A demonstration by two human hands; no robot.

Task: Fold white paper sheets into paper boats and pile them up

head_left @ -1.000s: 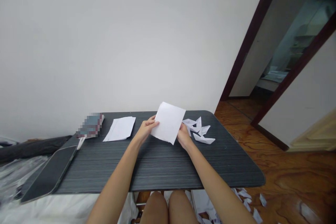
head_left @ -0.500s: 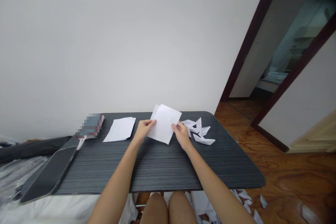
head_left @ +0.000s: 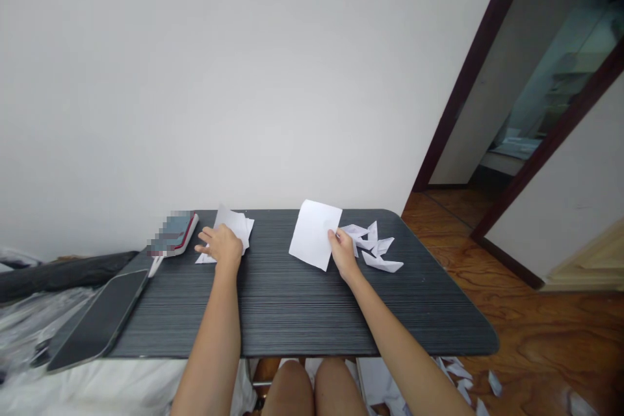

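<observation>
In the head view my right hand (head_left: pixel 344 252) pinches a white sheet of paper (head_left: pixel 313 234) at its right edge, thumb on top, above the middle of the table. My left hand (head_left: pixel 221 245) is over the paper stack (head_left: pixel 251 225) at the left, its visible fingers spread; the thumb is hidden. Another loose sheet (head_left: pixel 234 221) lies skewed at that hand, over the stack, and I cannot see whether it is fully resting. Several folded white paper pieces (head_left: pixel 383 262) lie just right of my right hand.
A tablet-like dark slab (head_left: pixel 100 318) lies at the table's left edge. Behind it sits a partly blurred box-shaped object (head_left: pixel 188 234) with a white cable (head_left: pixel 155 266). The dark table (head_left: pixel 292 318) stands against a wall; paper pieces (head_left: pixel 458 369) litter the floor at right.
My left hand has left the held papers and moved left to the stack, taking one sheet along. My right hand keeps the other sheet, in nearly the same place.
</observation>
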